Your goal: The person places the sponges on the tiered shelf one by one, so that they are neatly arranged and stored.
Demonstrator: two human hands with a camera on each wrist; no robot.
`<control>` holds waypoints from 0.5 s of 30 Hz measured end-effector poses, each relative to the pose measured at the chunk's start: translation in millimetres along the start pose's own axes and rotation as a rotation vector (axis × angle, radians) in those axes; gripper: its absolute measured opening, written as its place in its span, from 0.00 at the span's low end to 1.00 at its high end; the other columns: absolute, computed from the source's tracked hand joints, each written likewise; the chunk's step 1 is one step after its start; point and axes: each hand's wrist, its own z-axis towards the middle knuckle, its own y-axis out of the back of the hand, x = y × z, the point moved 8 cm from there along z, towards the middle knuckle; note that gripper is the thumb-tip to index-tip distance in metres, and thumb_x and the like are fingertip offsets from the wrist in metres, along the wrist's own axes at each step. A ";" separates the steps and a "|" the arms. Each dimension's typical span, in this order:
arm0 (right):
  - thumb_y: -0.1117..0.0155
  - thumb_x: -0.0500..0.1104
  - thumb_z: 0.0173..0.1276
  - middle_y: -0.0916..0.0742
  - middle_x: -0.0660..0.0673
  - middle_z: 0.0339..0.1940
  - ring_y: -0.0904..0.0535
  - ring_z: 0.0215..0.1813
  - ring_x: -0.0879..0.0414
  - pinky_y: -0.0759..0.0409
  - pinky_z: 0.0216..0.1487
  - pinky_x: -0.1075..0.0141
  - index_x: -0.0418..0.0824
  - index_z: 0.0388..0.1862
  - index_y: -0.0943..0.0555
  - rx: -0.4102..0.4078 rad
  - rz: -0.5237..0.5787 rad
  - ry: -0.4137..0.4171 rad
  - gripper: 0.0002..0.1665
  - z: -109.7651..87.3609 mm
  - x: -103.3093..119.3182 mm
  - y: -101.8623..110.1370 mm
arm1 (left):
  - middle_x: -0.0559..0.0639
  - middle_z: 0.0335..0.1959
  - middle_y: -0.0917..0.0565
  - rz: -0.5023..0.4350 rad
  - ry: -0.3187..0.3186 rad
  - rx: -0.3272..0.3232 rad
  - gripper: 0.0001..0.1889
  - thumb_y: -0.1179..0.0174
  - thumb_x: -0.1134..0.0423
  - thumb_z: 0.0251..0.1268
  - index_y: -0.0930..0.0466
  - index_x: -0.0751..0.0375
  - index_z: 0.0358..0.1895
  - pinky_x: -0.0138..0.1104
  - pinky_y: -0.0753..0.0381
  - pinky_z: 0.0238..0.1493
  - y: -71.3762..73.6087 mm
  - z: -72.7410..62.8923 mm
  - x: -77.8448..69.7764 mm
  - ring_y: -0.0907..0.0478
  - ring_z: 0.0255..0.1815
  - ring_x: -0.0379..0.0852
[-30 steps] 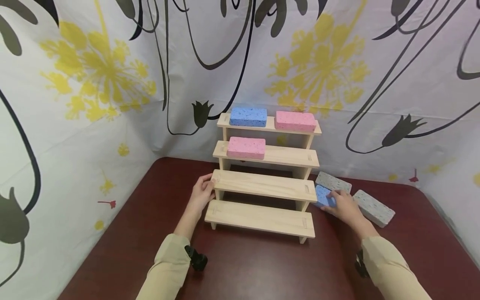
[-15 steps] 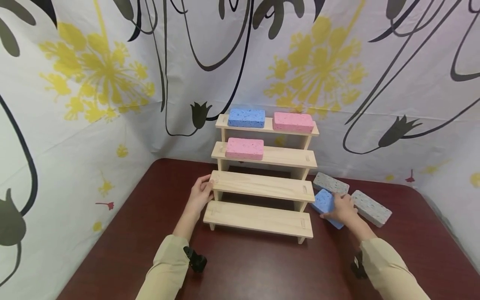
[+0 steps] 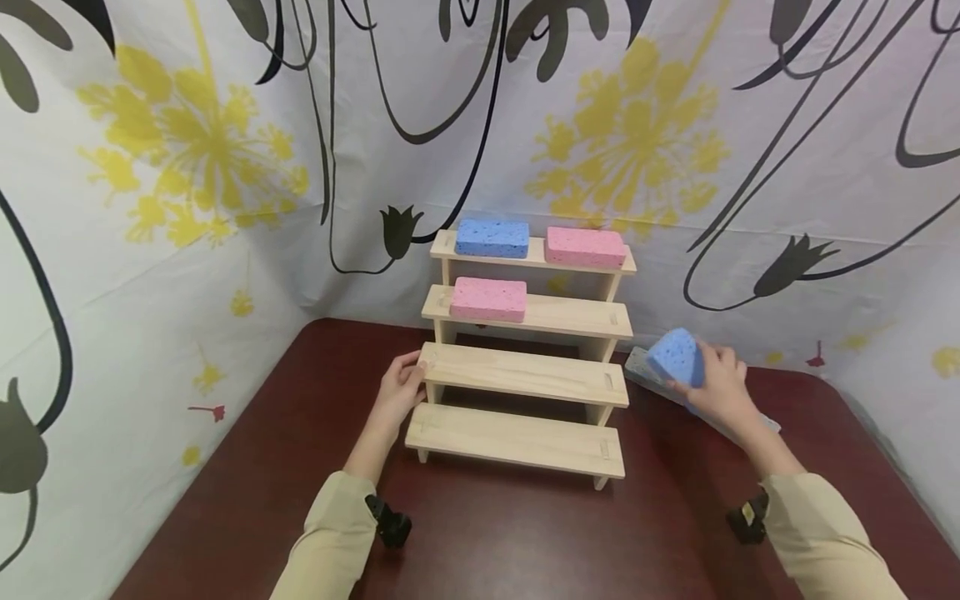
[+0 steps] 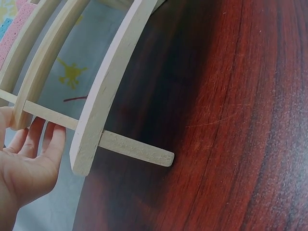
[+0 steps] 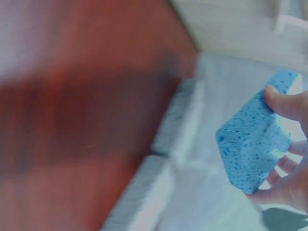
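Observation:
My right hand (image 3: 722, 390) holds a blue speckled sponge (image 3: 677, 357) in the air, to the right of a stepped wooden shelf rack (image 3: 517, 372). In the right wrist view, thumb and fingers grip the sponge (image 5: 257, 139) by its edges, and it is tilted. At the rack's left side my left hand (image 3: 399, 388) grips the end of the second step from the bottom. The left wrist view shows that hand's fingers (image 4: 50, 144) bent under the step. On the rack sit a blue sponge (image 3: 492, 238), a pink sponge (image 3: 585, 247) beside it, and another pink sponge (image 3: 489, 299) one step lower.
Two grey sponges lie on the dark red table (image 3: 480, 542), behind and below my right hand: one grey sponge (image 3: 643, 367) near the rack, another grey sponge (image 3: 770, 423) farther right. A patterned cloth (image 3: 247, 275) hangs behind and at both sides.
The right hand has picked the blue sponge up off the table and tilted it, raising it and moving slightly right. My left hand keeps its hold on the rack.

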 end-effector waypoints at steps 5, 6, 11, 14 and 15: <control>0.32 0.33 0.51 0.36 0.17 0.55 0.42 0.54 0.25 0.46 0.51 0.38 0.24 0.66 0.48 -0.151 0.079 0.126 0.48 14.8 34.8 39.5 | 0.63 0.59 0.29 -0.004 0.016 -0.004 0.22 0.54 0.57 0.71 0.40 0.57 0.65 0.49 0.31 0.62 -0.4 0.8 -0.9 0.33 0.64 0.56; 0.32 0.32 0.51 0.35 0.17 0.55 0.41 0.55 0.25 0.46 0.53 0.37 0.25 0.67 0.47 -0.172 0.099 0.149 0.48 17.4 42.2 45.4 | 0.62 0.59 0.29 -0.006 0.018 -0.006 0.22 0.54 0.57 0.71 0.40 0.56 0.65 0.49 0.31 0.62 -0.6 0.7 -0.8 0.33 0.64 0.56; 0.32 0.31 0.52 0.32 0.21 0.59 0.39 0.59 0.26 0.45 0.59 0.35 0.30 0.68 0.43 -0.197 0.175 0.248 0.46 27.1 77.8 60.9 | 0.62 0.59 0.29 -0.002 0.020 -0.006 0.22 0.54 0.56 0.71 0.40 0.55 0.65 0.49 0.32 0.62 -1.4 0.3 -0.5 0.33 0.64 0.57; 0.32 0.31 0.51 0.29 0.24 0.59 0.37 0.59 0.28 0.42 0.58 0.37 0.32 0.67 0.39 -0.200 0.187 0.321 0.43 32.2 98.8 62.7 | 0.62 0.59 0.29 0.009 0.022 -0.009 0.22 0.54 0.55 0.70 0.40 0.55 0.65 0.49 0.31 0.62 -0.8 0.1 -0.2 0.33 0.64 0.57; 0.31 0.31 0.51 0.29 0.24 0.59 0.36 0.59 0.29 0.41 0.58 0.37 0.32 0.66 0.37 -0.200 0.189 0.353 0.42 34.1 106.2 62.5 | 0.62 0.60 0.29 0.013 0.023 -0.010 0.22 0.54 0.55 0.70 0.40 0.55 0.65 0.50 0.31 0.62 -0.6 -0.2 0.3 0.33 0.63 0.57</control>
